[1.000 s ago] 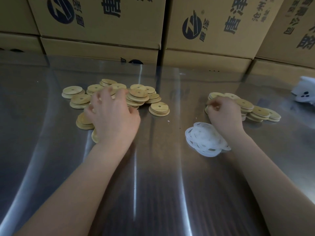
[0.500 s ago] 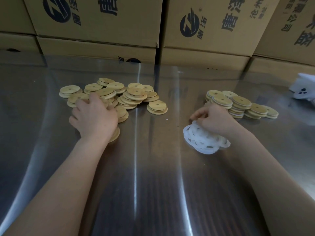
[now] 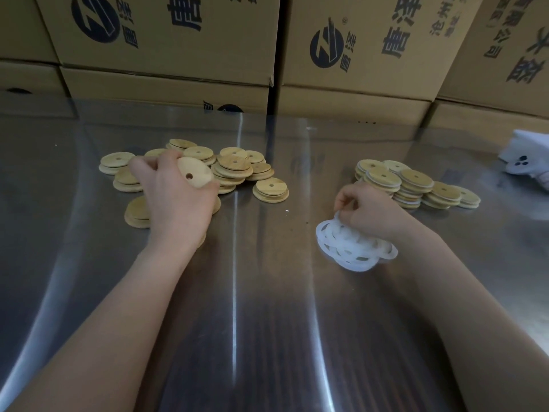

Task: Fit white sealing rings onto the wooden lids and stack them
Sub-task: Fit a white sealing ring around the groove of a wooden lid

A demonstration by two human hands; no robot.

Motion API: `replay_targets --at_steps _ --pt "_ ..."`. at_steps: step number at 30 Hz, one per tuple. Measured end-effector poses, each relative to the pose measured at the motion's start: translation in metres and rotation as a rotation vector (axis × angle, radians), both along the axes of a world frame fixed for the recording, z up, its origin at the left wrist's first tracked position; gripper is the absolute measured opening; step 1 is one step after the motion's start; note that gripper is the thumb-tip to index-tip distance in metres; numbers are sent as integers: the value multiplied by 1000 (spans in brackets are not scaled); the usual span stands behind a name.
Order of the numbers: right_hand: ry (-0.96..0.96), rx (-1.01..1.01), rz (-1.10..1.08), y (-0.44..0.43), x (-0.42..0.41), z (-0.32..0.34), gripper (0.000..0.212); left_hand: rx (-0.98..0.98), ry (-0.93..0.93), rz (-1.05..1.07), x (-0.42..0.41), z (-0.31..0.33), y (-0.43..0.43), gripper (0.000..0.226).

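Two hands work on the steel tabletop (image 3: 267,322); the left hand (image 3: 175,203), well left of the heap of white sealing rings (image 3: 353,251), has its fingers (image 3: 142,169) curled round one wooden lid (image 3: 194,173), tilted with its hole showing, above the loose lids (image 3: 234,168); the right hand (image 3: 365,209) sits atop that heap, fingers (image 3: 344,197) pinching a ring (image 3: 337,217) at its upper edge; just beyond the heap stand stacked lids (image 3: 416,182) edged in white; cardboard boxes (image 3: 178,40) line the far side.
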State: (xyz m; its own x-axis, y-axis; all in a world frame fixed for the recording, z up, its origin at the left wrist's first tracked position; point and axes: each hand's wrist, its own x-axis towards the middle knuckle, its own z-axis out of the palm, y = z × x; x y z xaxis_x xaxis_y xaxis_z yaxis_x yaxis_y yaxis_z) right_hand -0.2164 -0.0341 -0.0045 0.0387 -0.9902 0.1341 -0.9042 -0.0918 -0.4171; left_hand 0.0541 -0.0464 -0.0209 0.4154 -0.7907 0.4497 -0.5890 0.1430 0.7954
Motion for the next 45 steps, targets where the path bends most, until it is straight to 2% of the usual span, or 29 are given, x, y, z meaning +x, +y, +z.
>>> replay_targets --at_steps 4,5,7,10,13,19,23,27,30,33,36,40,45 --pt "-4 -23 -51 1 3 0 9 -58 82 -160 -10 0 2 63" --pt "-21 -40 -65 2 4 1 10 -43 149 -231 -12 -1 2 62" --pt "-66 -105 -70 3 5 2 7 37 395 -415 -15 1 6 58" --pt "-157 -253 -57 5 9 3 6 182 663 -571 -21 4 12 70" --pt "-237 -389 -8 7 15 5 12 291 812 -652 -24 5 14 80" --pt "-289 -504 123 14 31 8 19 396 968 -741 -21 4 15 61" --pt "-307 -518 196 18 38 10 14 429 1072 -736 -18 1 12 48" --pt "-327 -513 230 21 41 12 14 437 1102 -694 -17 -2 8 31" --pt "-436 -438 242 22 45 12 23 444 1131 -706 -19 -2 7 27" --pt "-541 -341 260 23 52 9 25 459 1140 -767 -22 -2 9 33" --pt "-670 -242 275 22 58 4 16 466 1104 -866 -24 -1 10 49" --pt "-769 -186 255 21 65 -2 14 426 956 -927 -25 -1 11 50" --pt "-832 -182 246 18 69 -8 10 383 796 -924 -31 -7 15 61"
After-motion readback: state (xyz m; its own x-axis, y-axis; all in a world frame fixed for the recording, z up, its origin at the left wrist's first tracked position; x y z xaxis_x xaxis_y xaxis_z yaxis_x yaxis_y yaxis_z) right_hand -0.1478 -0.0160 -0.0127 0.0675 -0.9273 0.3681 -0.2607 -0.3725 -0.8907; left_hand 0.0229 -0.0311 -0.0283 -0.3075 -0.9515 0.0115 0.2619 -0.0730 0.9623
